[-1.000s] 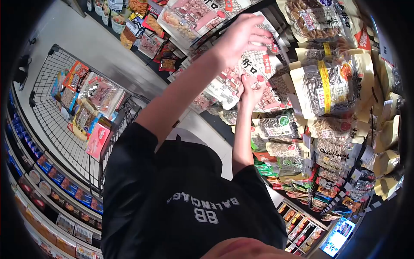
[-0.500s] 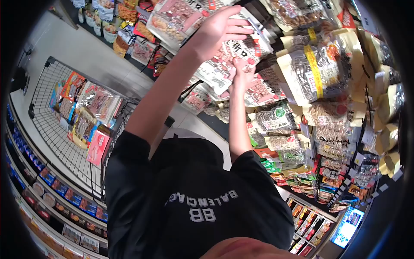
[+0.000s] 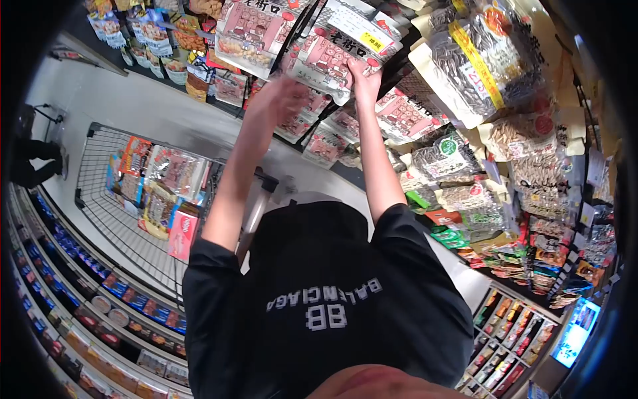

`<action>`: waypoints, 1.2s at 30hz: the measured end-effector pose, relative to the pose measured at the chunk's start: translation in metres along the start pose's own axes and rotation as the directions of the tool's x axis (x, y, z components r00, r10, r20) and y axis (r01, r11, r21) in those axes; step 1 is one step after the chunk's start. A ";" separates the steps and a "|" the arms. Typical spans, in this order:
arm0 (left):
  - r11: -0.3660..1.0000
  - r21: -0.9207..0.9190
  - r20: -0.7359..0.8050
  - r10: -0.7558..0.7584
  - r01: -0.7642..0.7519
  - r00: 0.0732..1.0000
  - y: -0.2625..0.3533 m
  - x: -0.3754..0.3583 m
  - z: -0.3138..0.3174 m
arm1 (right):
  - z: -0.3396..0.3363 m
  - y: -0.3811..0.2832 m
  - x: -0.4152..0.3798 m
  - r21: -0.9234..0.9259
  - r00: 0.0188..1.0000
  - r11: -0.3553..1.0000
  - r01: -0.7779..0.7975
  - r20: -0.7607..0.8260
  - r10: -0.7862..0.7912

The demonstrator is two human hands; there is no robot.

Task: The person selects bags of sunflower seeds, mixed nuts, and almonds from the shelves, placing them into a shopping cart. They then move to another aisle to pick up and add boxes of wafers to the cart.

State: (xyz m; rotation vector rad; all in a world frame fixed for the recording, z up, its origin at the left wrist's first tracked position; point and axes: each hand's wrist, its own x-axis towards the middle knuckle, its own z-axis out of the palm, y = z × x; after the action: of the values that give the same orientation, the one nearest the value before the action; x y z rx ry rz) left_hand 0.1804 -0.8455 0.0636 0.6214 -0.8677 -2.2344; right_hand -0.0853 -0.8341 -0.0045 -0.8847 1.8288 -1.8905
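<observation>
My right hand (image 3: pixel 364 78) grips the lower edge of a white-and-pink snack bag (image 3: pixel 329 63) printed with dark characters, thumb on its front. The bag is among others like it on the rack, its upper part beneath a white price label with a yellow patch (image 3: pixel 372 41). My left hand (image 3: pixel 278 103) is lower and to the left, in front of more pink snack bags (image 3: pixel 302 113); its fingers are smeared by motion. Just above it, a similar snack bag (image 3: pixel 256 33) with a clear window showing its contents hangs on the rack.
A wire shopping cart (image 3: pixel 100 193) holding several packages, including a pink box (image 3: pixel 183 233), stands at left. Large bags of dark dried food (image 3: pixel 475 80) hang at right. Stocked shelves (image 3: pixel 86 292) line the lower left. A lit screen (image 3: pixel 577 332) is at lower right.
My left hand has left the front of the snack bag and moved down and left. My right hand still grips the bag, slightly higher in view. The view has shifted a little.
</observation>
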 end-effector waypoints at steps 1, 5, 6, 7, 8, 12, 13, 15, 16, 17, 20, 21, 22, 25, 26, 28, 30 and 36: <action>0.998 0.061 -0.054 0.003 0.000 0.999 -0.014 -0.020 -0.016 | 0.000 -0.001 -0.004 -0.017 1.000 1.000 -0.019 -0.002 0.019; 0.952 0.303 -0.351 0.063 0.049 0.934 -0.046 -0.117 -0.051 | 0.004 -0.009 -0.044 -0.390 0.992 0.921 0.005 -0.112 -0.053; 0.912 0.407 -0.390 0.117 0.057 0.913 -0.053 -0.141 -0.057 | 0.002 -0.001 -0.059 -0.534 0.979 0.833 0.142 -0.046 -0.197; 0.861 0.506 -0.403 0.178 0.056 0.898 -0.066 -0.163 -0.064 | 0.001 -0.009 -0.079 -0.541 0.974 0.819 0.192 0.006 -0.225; 0.801 0.596 -0.411 0.245 0.056 0.878 -0.080 -0.181 -0.070 | 0.001 -0.019 -0.099 -0.542 0.964 0.802 0.251 0.065 -0.258; 0.480 0.772 -0.479 0.010 0.416 0.878 -0.106 -0.211 -0.083 | 0.011 -0.056 -0.176 -0.316 0.904 0.920 0.233 0.420 -0.085; 0.582 0.756 -0.447 0.129 0.298 0.885 -0.107 -0.207 -0.078 | 0.013 -0.069 -0.192 -0.287 0.826 0.921 0.265 0.560 -0.064; 0.558 0.824 -0.354 0.373 0.098 0.858 -0.104 -0.191 -0.065 | 0.022 -0.085 -0.218 -0.184 0.607 0.937 0.298 0.794 -0.037; 0.436 0.898 -0.274 0.471 0.048 0.838 -0.096 -0.189 -0.064 | 0.029 -0.089 -0.229 -0.115 0.471 0.950 0.292 0.881 -0.038; 0.404 0.909 -0.292 0.445 0.102 0.847 -0.086 -0.190 -0.063 | 0.038 -0.089 -0.239 -0.045 0.325 0.960 0.277 0.944 -0.050; 0.311 0.941 -0.300 0.577 0.136 0.759 -0.056 -0.199 -0.092 | 0.054 -0.081 -0.267 -0.065 0.247 0.960 0.274 0.969 -0.005; 0.316 0.926 -0.368 0.625 0.208 0.688 -0.034 -0.204 -0.105 | 0.055 -0.076 -0.271 -0.151 0.211 0.951 0.271 0.973 0.094; 0.413 0.856 -0.514 0.619 0.310 0.594 -0.023 -0.212 -0.126 | 0.058 -0.071 -0.274 -0.127 0.188 0.933 0.338 0.980 0.066; 0.486 0.725 -0.686 0.576 0.488 0.445 -0.001 -0.254 -0.229 | 0.071 -0.068 -0.278 -0.119 0.138 0.859 0.498 0.989 0.057; 0.441 0.642 -0.754 0.515 0.627 0.409 -0.013 -0.273 -0.279 | 0.075 -0.069 -0.278 -0.164 0.151 0.851 0.498 0.983 0.101; 0.143 0.549 -0.782 0.434 0.823 0.447 -0.034 -0.306 -0.345 | 0.084 -0.070 -0.282 -0.258 0.179 0.835 0.486 0.965 0.194; 0.042 0.489 -0.845 0.270 0.871 0.462 -0.067 -0.334 -0.410 | 0.093 -0.065 -0.280 -0.336 0.202 0.802 0.494 0.941 0.270; 0.504 0.194 -0.981 0.083 0.842 0.176 -0.139 -0.350 -0.522 | 0.105 -0.061 -0.287 -0.461 0.275 0.721 0.517 0.887 0.370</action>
State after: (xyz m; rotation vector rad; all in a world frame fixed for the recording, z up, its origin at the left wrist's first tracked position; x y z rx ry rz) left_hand 0.6851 -0.7308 -0.3197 2.6387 -0.9231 -1.1562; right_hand 0.2047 -0.7210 -0.0007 -1.8624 1.4919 -0.1437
